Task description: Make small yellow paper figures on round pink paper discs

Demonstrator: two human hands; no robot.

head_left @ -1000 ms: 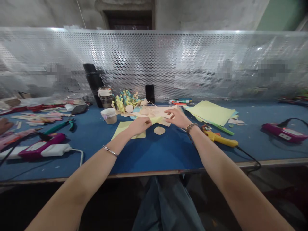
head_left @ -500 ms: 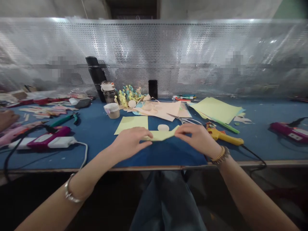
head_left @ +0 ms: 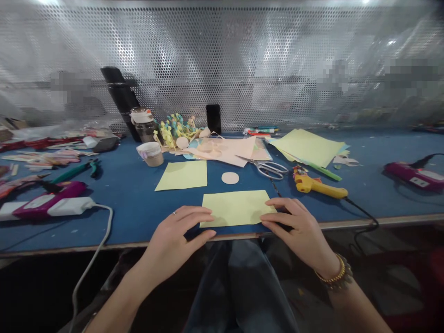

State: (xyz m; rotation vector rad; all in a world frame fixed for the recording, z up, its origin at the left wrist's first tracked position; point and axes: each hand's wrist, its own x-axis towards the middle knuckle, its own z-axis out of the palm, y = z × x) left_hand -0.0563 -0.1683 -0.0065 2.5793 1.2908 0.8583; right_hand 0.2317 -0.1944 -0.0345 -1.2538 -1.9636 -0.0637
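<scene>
Touching the nearest yellow sheet point(head_left: 237, 208), we spread our left hand point(head_left: 173, 238) loosely; whether our right hand point(head_left: 302, 226) pinches it, we cannot tell.

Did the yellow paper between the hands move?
Yes, toward the front table edge: a second ago the yellow paper was behind the pale circle, now it's in front.

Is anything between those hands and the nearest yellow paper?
Nothing visible: the left hand meets the left end of the yellow paper, the right hand its right end. The pale disc lies beyond, out of the way.
</scene>
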